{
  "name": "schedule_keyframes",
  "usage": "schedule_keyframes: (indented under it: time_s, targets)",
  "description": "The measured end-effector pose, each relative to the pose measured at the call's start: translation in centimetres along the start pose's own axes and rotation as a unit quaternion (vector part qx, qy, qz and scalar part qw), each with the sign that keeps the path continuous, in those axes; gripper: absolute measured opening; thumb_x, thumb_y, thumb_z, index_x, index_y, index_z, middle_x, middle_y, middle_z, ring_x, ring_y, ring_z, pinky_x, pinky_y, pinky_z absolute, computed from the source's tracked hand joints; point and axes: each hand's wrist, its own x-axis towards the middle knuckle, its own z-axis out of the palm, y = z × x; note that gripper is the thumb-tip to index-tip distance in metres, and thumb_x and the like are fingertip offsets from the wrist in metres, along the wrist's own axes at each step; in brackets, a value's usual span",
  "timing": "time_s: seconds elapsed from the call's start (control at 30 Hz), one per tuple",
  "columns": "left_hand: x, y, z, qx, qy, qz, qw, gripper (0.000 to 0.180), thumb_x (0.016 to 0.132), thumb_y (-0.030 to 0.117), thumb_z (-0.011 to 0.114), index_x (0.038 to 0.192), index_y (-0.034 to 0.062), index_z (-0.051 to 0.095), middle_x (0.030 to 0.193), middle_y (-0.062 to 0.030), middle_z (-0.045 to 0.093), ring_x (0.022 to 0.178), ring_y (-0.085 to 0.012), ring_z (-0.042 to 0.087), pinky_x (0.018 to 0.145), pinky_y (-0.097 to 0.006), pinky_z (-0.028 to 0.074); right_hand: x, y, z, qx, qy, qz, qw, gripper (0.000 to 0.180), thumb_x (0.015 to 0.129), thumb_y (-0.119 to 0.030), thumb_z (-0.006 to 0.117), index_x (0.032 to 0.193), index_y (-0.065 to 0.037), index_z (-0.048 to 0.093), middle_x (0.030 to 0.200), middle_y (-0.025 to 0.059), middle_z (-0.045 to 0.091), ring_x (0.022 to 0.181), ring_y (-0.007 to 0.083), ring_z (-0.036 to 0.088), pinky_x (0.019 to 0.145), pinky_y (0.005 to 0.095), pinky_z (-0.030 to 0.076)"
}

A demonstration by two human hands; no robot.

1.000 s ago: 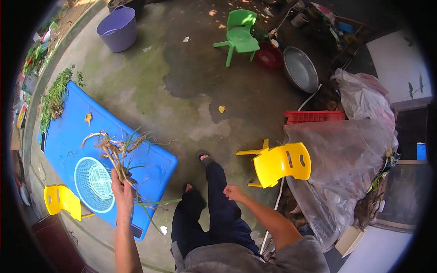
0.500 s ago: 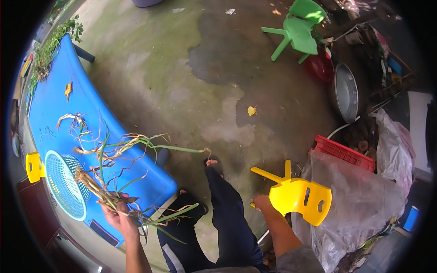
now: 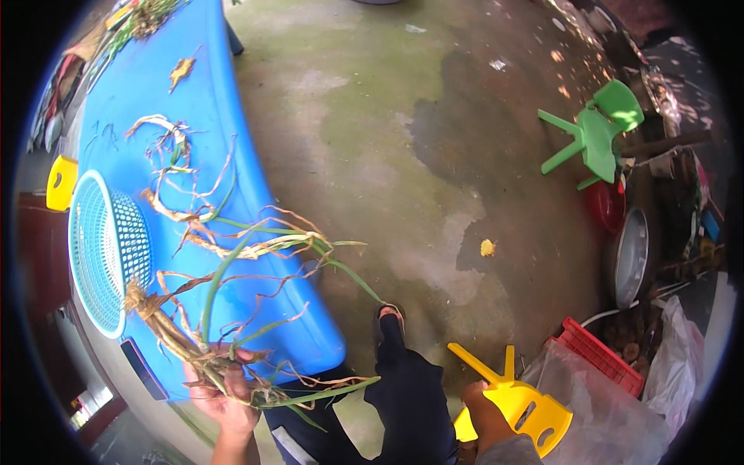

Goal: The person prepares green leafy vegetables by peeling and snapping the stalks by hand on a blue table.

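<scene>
The stalk bundle, roots attached, is raised over the near end of the desk. The left hand grips it mid-length, fingers curled around the stems. The root ends point toward the blue mesh basket; contact with its rim cannot be determined.

Status: bundle picked up; withered leaves still attached. Not picked up: loose stalks lying farther along the desk. Beyond them are a yellow leaf and a green leafy heap at the far end.

The right hand is at the yellow chair; whether it grips the chair cannot be determined. A green chair stands well apart.
</scene>
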Motion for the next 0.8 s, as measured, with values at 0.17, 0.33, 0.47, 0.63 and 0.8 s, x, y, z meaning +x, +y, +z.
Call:
schedule_keyframes:
  time_s: [0.17, 0.33, 0.47, 0.63, 0.8]
  targets:
    - [-0.2, 0.0, -0.3, -0.109, -0.079, -0.054, 0.989, 0.026, 0.083, 0.004, 0.058, 0.107, 0.0003, 0.048, 0.089, -0.0080, 0.057, 0.076, -0.0180, 0.061, 0.068, -0.033, 0.054, -1.6, 0.9, -6.1, 0.076, 0.086, -0.171, 0.978, 0.039, 0.081, -0.038, 0.061, 0.112, -0.014, 0.067, 0.116, 0.0121, 0.064, 0.110, 0.0282, 0.060, 0.089, 0.0472, 0.045]
    - [-0.2, 0.8, -4.4, -0.002, -0.118, -0.088, 0.989, 0.021, 0.081, -0.002, 0.053, 0.102, -0.0004, 0.053, 0.085, -0.0056, 0.060, 0.070, -0.0107, 0.057, 0.060, -0.025, 0.047, -0.4, 2.3, -14.9, 0.058, 0.175, -0.203, 0.962, 0.037, 0.082, -0.037, 0.061, 0.109, -0.012, 0.067, 0.111, 0.0132, 0.065, 0.107, 0.0282, 0.061, 0.088, 0.0455, 0.046]
    - [-1.2, -1.1, -6.4, -0.045, -0.109, -0.085, 0.989, 0.019, 0.086, 0.000, 0.054, 0.104, 0.0020, 0.052, 0.084, -0.0062, 0.065, 0.069, -0.0085, 0.059, 0.059, -0.024, 0.048, -0.3, 5.4, -22.8, 0.033, 0.268, -0.187, 0.944, 0.036, 0.082, -0.037, 0.060, 0.106, -0.011, 0.068, 0.108, 0.0141, 0.066, 0.105, 0.0283, 0.062, 0.087, 0.0442, 0.047]
    - [-5.4, -2.9, -8.8, -0.167, -0.030, -0.079, 0.982, 0.019, 0.088, 0.007, 0.054, 0.107, 0.0023, 0.052, 0.084, -0.0036, 0.062, 0.072, -0.0079, 0.055, 0.062, -0.023, 0.045, -1.5, 6.9, -34.1, -0.023, 0.386, -0.184, 0.904, 0.034, 0.083, -0.036, 0.059, 0.103, -0.010, 0.069, 0.103, 0.0152, 0.067, 0.102, 0.0283, 0.064, 0.085, 0.0425, 0.048]
    - [-8.5, -3.8, -5.6, -0.239, 0.052, -0.069, 0.967, 0.020, 0.089, 0.011, 0.055, 0.107, 0.0021, 0.052, 0.083, -0.0055, 0.061, 0.072, -0.0088, 0.054, 0.064, -0.024, 0.045, -5.3, 7.2, -40.7, 0.027, 0.507, -0.255, 0.823, 0.031, 0.085, -0.033, 0.057, 0.099, -0.008, 0.069, 0.094, 0.0164, 0.068, 0.093, 0.0267, 0.066, 0.080, 0.0386, 0.051]
